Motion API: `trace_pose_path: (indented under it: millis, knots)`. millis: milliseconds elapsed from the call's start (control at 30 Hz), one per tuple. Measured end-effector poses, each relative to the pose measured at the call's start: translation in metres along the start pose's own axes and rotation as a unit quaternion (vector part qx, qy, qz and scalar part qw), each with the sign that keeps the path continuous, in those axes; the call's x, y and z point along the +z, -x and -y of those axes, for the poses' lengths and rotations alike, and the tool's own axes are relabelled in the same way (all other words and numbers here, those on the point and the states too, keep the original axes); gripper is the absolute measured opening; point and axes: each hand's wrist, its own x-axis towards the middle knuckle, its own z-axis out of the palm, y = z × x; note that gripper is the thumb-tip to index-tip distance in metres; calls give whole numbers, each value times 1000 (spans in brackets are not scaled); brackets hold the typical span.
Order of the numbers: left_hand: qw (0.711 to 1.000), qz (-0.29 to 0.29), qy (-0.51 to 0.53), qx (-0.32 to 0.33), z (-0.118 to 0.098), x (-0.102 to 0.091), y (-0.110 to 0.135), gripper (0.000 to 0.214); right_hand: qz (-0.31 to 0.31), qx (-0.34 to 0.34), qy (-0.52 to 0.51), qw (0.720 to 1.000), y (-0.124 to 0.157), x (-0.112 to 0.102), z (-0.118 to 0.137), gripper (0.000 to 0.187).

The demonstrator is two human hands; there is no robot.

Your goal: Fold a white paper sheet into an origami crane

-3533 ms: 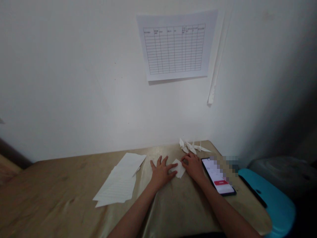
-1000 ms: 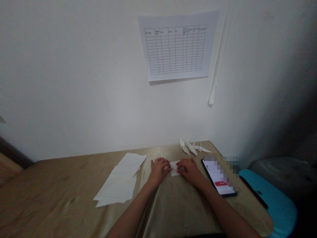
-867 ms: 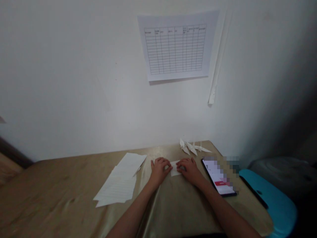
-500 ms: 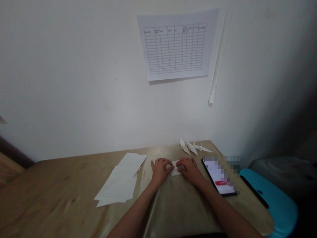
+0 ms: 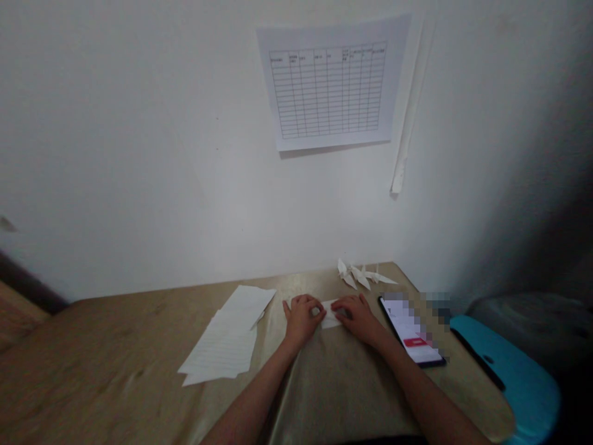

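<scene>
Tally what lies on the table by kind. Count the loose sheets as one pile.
Folded paper figures: 3, as far as the cluster shows
Pile of loose sheets: 1
Small paper piece: 1
Phone: 1
Total: 6

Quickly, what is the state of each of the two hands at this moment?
Left hand: curled at the left side of the small white paper; pinching or only pressing, cannot tell.
Right hand: curled at its right side; grip likewise unclear.
</scene>
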Motion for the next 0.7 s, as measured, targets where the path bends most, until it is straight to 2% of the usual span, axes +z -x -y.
trace_pose_path:
  millis: [700]
  knots:
    - [999,10,-42,7,-6,3,2,10,-10,-12,57,998,-2,2,4,26]
